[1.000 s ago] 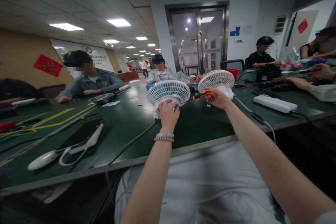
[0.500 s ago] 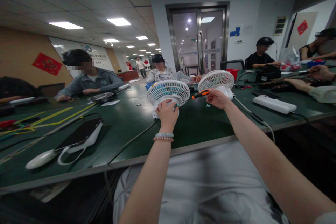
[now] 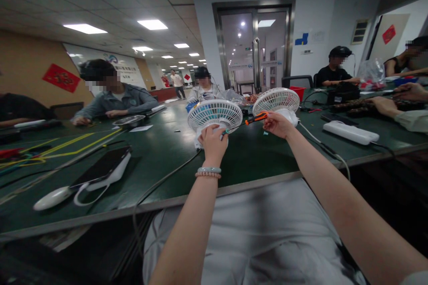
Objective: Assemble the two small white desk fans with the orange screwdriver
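Observation:
Two white fans stand side by side on the green table. My left hand (image 3: 214, 144) is closed round the base of the left fan (image 3: 215, 113), with a small teal-tipped piece (image 3: 224, 132) showing by its fingers. My right hand (image 3: 278, 125) pinches the end of an orange and black screwdriver (image 3: 256, 118) in front of the right fan (image 3: 277, 100). The screwdriver's shaft points left toward the back of the left fan; where its tip ends is too small to tell. A tiny light-blue bit (image 3: 265, 133) lies on the table below my right hand.
A phone on a white stand (image 3: 103, 173) and yellow wires (image 3: 73, 146) are at the left. A white power strip (image 3: 351, 132) lies at the right. Several people sit round the table (image 3: 160, 142); another person's hand (image 3: 384, 106) is at the far right. Cables trail from both fans.
The view has shifted slightly. Both hands keep nearly the same hold and place, and the screwdriver's handle looks slightly turned.

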Action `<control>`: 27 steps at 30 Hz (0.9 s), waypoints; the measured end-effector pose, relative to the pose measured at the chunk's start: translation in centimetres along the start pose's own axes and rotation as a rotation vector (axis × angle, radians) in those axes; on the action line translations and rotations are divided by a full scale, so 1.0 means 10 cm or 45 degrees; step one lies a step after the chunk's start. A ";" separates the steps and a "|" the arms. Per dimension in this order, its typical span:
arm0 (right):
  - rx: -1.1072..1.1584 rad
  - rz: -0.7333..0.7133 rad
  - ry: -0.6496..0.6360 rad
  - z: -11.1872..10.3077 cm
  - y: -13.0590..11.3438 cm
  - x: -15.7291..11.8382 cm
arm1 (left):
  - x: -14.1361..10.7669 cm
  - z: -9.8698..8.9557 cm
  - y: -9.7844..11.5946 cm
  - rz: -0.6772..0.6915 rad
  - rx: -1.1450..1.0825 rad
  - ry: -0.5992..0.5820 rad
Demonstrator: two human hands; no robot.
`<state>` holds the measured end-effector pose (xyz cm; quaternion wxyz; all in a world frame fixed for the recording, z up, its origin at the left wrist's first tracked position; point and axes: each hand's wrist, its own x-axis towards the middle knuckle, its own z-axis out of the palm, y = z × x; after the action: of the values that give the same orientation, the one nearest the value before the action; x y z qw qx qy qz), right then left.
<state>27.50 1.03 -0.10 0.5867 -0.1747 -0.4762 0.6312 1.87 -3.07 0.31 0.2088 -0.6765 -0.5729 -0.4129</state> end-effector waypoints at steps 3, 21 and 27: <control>0.011 -0.022 -0.019 -0.01 0.01 0.00 | 0.00 0.00 0.00 0.003 0.003 -0.006; 0.009 0.049 -0.035 -0.03 0.02 0.00 | 0.02 -0.01 0.01 -0.004 0.006 -0.013; 0.054 0.039 -0.013 -0.06 0.04 0.02 | 0.02 -0.02 0.00 -0.001 0.003 -0.017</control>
<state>27.67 1.54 -0.66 0.5781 -0.1661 -0.4632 0.6509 1.80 -3.07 0.55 0.2055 -0.6788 -0.5750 -0.4080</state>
